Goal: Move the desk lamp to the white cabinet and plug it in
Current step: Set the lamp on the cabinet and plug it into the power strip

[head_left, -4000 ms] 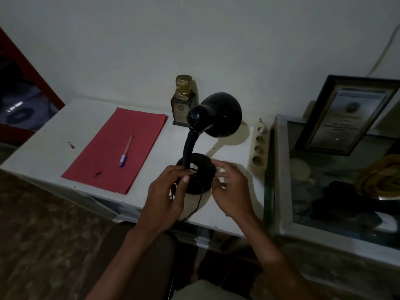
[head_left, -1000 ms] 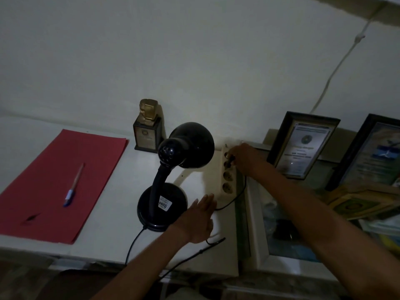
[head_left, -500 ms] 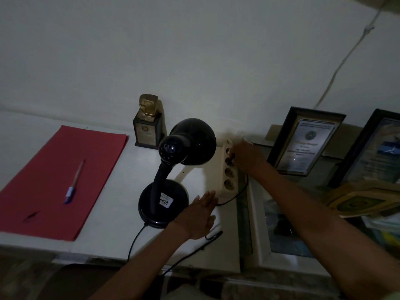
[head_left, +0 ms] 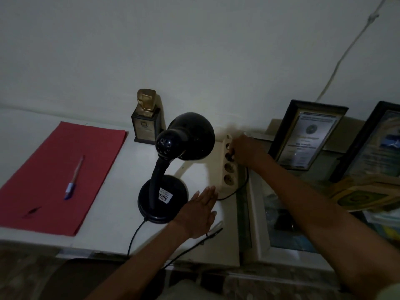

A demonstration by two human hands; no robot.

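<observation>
**Lamp's parked, plug going in**

You'd shifted both hands off the desk lamp [head_left: 171,169], which stood on the white cabinet [head_left: 112,187]. Your left hand [head_left: 198,214] lay flat and open beside its base. Your right hand [head_left: 245,151] pinched the plug at the power strip [head_left: 228,167]; seated or not, couldn't tell.

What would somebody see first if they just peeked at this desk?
The black gooseneck desk lamp standing mid-cabinet, unlit, grabs the eye first. Right beside it, the right hand presses at the cream power strip by the wall, while the left hand lies flat near the lamp's base. The bright red paper sheet with a pen lies left.
</observation>
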